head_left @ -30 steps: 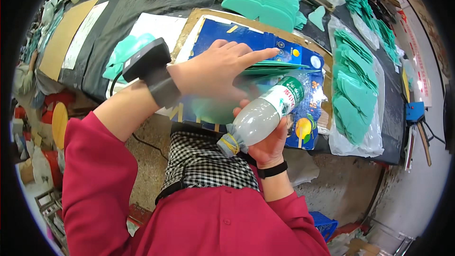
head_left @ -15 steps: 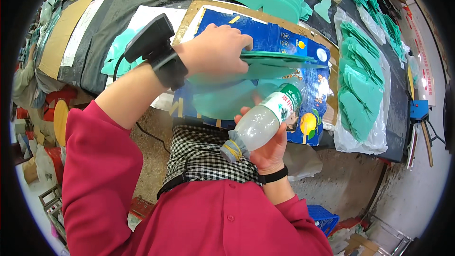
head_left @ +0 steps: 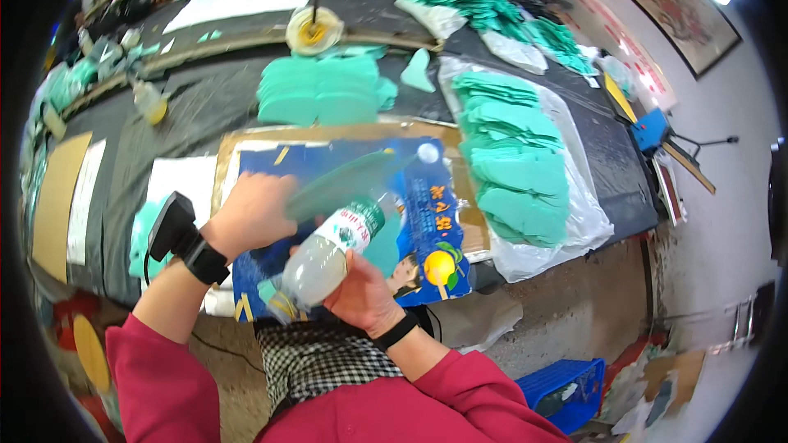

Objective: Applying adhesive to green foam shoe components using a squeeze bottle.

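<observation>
Above the blue board: limp green sheet in left grip, banded bottle in right

On the left part of the tabletop [head_left: 205, 107], a green piece [head_left: 144, 230] lies on white paper [head_left: 185, 176], beside the left wrist.

Left grip [head_left: 253, 209]: appears closed on the left end of a green sheet [head_left: 341, 184], which is held up over the blue board [head_left: 419, 176], right end unsupported. Blur; exact finger placement cannot be told.

Judged handling, sheet: thin, very light, soft, probably smooth. Likely to droop, or crease under a corner pinch. Best hold: a flat pinch along one edge, a little in from the tip.

Centre: bottle [head_left: 322, 267], tilted, wrapped end with yellow band [head_left: 283, 305] at lower left. Passes in front of the sheet in this view; cannot tell whether they touch. Judged handling: plastic wall, some give, may be slick; weight uncertain, fill level unclear. Best hold: around the body, clear of the band.

Right grip [head_left: 364, 297]: clamped round the bottle's right side; fingers underneath hidden.

Right: green pile [head_left: 517, 168] on whitish plastic [head_left: 587, 213], apart from both grips. Loose layers, likely to slide.
</observation>
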Tool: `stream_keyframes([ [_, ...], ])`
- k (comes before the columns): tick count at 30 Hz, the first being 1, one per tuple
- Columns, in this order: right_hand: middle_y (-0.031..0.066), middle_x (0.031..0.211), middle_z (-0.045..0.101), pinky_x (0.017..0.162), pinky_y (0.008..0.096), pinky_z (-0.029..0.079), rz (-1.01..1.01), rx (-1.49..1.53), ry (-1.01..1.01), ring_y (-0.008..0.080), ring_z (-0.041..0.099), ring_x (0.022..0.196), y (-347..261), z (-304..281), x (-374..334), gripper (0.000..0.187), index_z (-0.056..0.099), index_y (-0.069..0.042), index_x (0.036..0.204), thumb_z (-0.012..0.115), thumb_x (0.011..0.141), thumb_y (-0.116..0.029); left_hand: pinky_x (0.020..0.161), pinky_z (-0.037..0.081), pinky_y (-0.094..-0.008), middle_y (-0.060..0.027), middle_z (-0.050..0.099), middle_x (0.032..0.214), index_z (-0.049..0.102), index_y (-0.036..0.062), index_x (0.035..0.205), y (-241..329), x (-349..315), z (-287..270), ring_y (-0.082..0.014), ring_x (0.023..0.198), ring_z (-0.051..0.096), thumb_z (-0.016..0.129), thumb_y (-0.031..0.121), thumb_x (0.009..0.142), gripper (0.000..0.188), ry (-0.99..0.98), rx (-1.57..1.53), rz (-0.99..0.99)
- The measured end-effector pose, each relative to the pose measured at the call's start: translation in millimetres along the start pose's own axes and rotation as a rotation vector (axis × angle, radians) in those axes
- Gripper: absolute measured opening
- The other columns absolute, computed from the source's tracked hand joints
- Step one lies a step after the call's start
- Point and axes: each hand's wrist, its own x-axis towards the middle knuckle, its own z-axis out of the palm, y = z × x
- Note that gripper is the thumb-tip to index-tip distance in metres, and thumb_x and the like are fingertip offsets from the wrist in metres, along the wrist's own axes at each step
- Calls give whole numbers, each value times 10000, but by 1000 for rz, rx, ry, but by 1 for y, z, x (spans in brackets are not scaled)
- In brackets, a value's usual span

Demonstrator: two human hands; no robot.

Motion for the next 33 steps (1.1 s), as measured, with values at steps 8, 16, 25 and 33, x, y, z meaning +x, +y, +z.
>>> stream_keyframes([
  [8, 243, 1480, 557, 1201, 564, 365, -180, -13, -45, 412, 533, 1390, -54, -3, -86, 1040, 161, -162, 1688, 793, 897, -403, 914, 575, -357, -116, 744, 1140, 685, 4, 1303, -52, 44, -22, -226, 976, 717, 847, 63, 696, 631, -308, -1096, -539],
  [16, 268, 1392, 598, 1111, 575, 474, -583, -68, 33, 428, 616, 1276, -165, -35, -176, 1040, 219, -147, 1674, 825, 847, -327, 908, 593, -339, -118, 736, 1160, 650, -31, 1287, 13, 118, -114, -207, 970, 727, 805, 65, 732, 584, -149, -1280, -348],
  [25, 231, 1574, 466, 1191, 439, 410, -1792, -1020, 570, 310, 497, 1420, -380, 66, -201, 866, 298, 33, 1607, 741, 864, 78, 897, 604, -336, -140, 749, 1155, 622, -49, 1326, 152, 182, -73, -219, 981, 744, 777, 150, 711, 665, -233, -1665, -72],
  [33, 165, 1361, 670, 1022, 416, 527, -1774, -2225, 277, 323, 676, 1182, -463, 70, -191, 561, 632, -17, 1361, 777, 821, 32, 1008, 521, -336, -99, 722, 1197, 629, -28, 1354, 223, 165, -25, -211, 1084, 682, 889, 172, 654, 774, -644, -1652, -106],
])
